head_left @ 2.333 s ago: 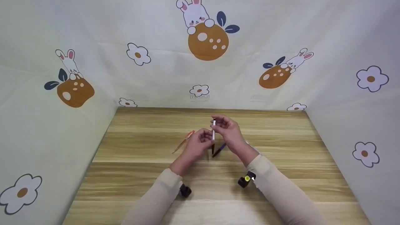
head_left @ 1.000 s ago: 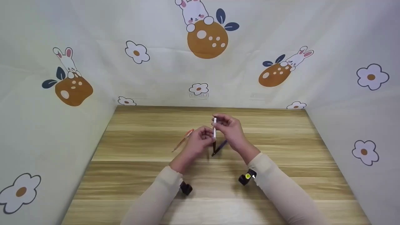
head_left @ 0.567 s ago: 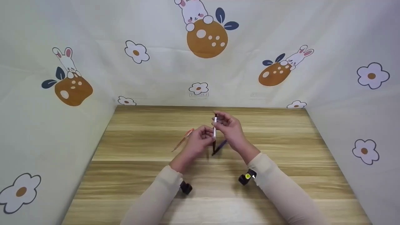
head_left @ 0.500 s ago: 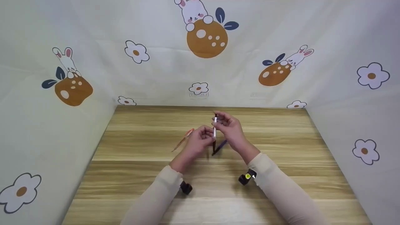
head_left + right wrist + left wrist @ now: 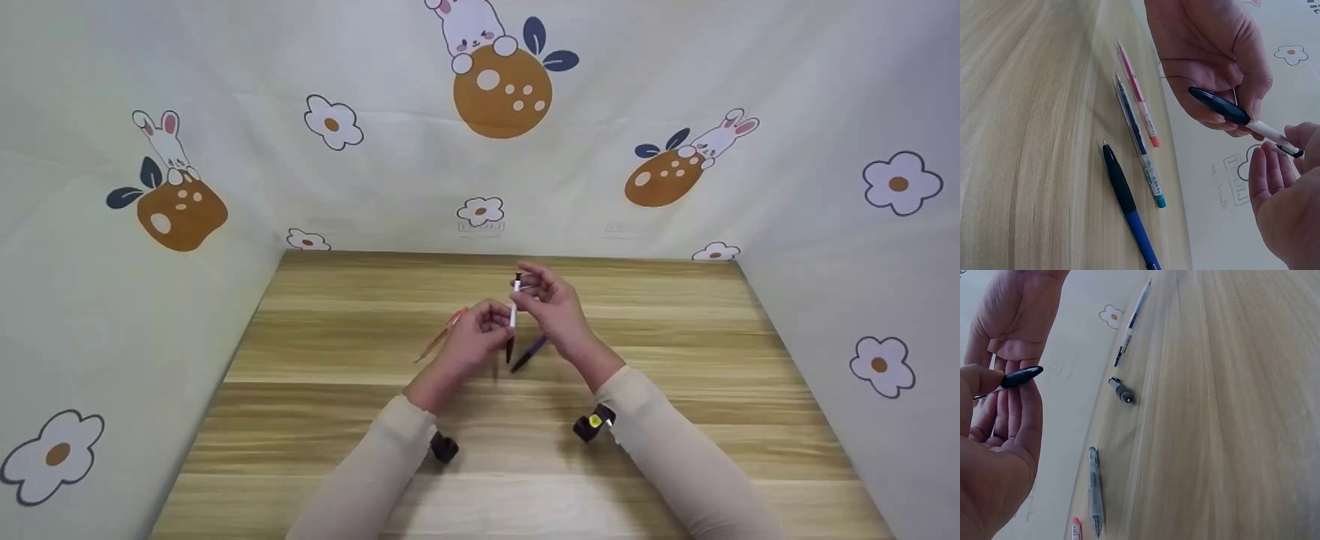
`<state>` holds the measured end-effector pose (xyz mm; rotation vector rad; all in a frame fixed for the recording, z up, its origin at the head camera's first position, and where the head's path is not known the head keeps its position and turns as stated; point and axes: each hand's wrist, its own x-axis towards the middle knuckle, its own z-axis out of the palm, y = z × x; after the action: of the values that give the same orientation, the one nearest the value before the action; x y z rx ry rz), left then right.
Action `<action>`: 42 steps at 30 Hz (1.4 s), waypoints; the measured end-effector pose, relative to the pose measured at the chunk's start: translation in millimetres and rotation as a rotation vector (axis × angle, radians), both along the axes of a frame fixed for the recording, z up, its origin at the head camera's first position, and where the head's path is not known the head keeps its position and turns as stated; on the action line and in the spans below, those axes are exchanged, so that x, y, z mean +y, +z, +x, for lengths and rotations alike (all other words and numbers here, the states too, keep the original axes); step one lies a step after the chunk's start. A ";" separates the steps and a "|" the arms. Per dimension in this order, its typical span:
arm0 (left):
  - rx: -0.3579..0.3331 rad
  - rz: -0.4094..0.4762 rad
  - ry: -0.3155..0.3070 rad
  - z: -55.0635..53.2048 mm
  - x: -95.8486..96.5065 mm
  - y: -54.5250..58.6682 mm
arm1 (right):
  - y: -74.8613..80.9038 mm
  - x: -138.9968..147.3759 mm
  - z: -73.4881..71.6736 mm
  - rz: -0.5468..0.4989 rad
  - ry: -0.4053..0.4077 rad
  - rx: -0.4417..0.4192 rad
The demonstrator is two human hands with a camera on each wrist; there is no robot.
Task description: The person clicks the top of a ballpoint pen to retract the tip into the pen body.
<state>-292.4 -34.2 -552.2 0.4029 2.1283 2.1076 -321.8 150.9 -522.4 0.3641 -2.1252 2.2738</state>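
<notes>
In the head view my left hand pinches a white-barrelled ballpoint pen low down, near its black grip. My right hand holds the same pen near the top, thumb against the barrel and index finger raised above the black push button. The pen stands nearly upright over the table, black end down. In the right wrist view its dark grip points away from the right hand's thumb and fingers. Below the hands lies a blue pen with a black grip, partly behind the right hand.
A pink pen and a clear pen with a teal end lie side by side on the wooden table. Another clear pen lies farther along in the left wrist view. A patterned cloth wall surrounds the table's back and sides.
My right index finger has lifted off the pen's top, and the black push button now shows. The pen's lower end has shifted slightly left. Both hands keep their hold.
</notes>
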 end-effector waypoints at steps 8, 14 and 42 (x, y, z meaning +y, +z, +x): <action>-0.041 -0.069 0.021 -3.8 -15.1 -0.7 | -4.2 5.9 -6.4 0.223 0.013 0.100; -0.021 -0.103 0.062 -6.8 -26.6 0.9 | -7.9 4.1 -9.2 0.346 0.061 0.160; 0.084 -0.293 0.147 -9.6 -62.7 0.3 | -16.5 -6.8 -18.6 0.519 0.124 0.234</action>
<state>-302.1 -97.0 -551.9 0.3146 2.5372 1.8330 -340.4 144.1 -538.9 0.7432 -2.5870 1.5888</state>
